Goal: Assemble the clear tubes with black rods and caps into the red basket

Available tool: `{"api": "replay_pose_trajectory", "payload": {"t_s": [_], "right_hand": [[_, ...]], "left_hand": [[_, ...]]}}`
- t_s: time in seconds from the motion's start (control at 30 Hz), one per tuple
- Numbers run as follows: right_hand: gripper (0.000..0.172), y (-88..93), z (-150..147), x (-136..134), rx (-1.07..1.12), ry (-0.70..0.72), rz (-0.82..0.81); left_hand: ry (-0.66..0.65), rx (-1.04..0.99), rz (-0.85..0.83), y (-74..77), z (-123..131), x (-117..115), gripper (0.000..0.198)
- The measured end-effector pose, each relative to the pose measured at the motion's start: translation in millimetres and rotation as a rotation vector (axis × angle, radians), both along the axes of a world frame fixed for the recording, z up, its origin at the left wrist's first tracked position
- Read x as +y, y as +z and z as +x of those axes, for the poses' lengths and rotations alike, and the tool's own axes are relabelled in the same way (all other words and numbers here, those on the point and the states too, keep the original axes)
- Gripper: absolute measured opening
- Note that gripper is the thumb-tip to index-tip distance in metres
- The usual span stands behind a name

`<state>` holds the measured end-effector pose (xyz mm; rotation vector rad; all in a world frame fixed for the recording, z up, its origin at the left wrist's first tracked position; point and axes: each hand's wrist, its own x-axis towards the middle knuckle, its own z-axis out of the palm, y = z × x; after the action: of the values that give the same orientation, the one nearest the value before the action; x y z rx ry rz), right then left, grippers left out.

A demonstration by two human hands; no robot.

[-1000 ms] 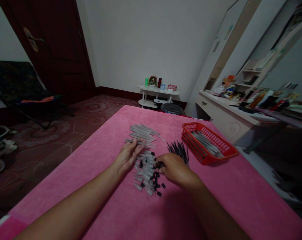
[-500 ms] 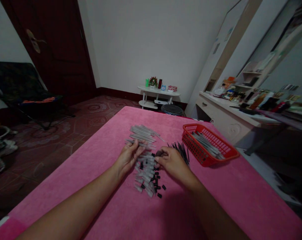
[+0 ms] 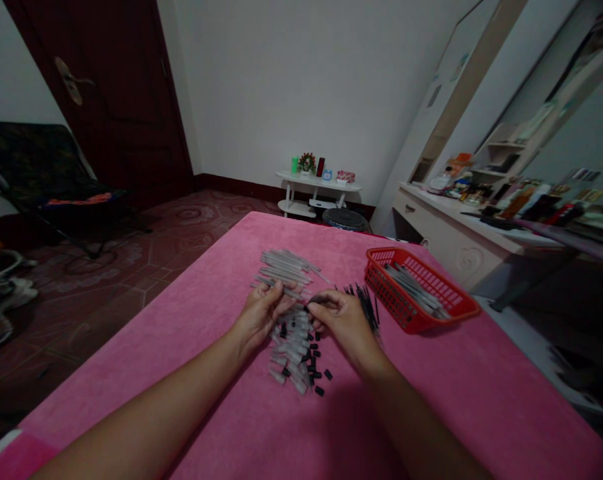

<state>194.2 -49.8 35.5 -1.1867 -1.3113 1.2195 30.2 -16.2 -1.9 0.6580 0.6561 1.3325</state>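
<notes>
My left hand (image 3: 258, 317) is closed around a translucent grey pen barrel (image 3: 292, 293), thumb on top. Facing it, my right hand (image 3: 342, 323) pinches a small black plug (image 3: 306, 309) close to the barrel's right end; whether the two touch I cannot tell. Beyond my left hand lies a stack of similar clear barrels (image 3: 286, 263). Below both hands spreads a pile of clear pen caps (image 3: 294, 353), with loose black plugs (image 3: 320, 391) along its right side. Thin dark refills (image 3: 367, 303) lie just right of my right hand, which partly covers them.
A red plastic basket (image 3: 411, 323) holding several grey pens (image 3: 416, 290) stands at the right on the pink cloth (image 3: 221, 413) covering the table. Past the far edge are a round black stool (image 3: 345, 219) and a white stand (image 3: 281, 177). A cluttered dresser (image 3: 448, 223) is at the right.
My right hand's fingers have shifted slightly up and left, nearer the barrel, and the black plug now shows at the fingertips. The left hand keeps its hold; the view has shifted slightly.
</notes>
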Motion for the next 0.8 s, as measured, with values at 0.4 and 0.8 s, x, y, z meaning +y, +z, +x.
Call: {"api": "replay_pose_trajectory", "payload": {"t_s": [0.4, 0.8], "right_hand": [[0.015, 3.8, -7.2, -5.1, -0.025, -0.055, 0.013], [0.011, 2.9, -8.3, -5.3, -0.07, -0.074, 0.058]], "left_hand": [[0.033, -0.005, 0.005, 2.2, 2.7, -3.1, 0.018], [0.039, 0.008, 0.016, 10.1, 7.6, -9.0, 0.029]]}}
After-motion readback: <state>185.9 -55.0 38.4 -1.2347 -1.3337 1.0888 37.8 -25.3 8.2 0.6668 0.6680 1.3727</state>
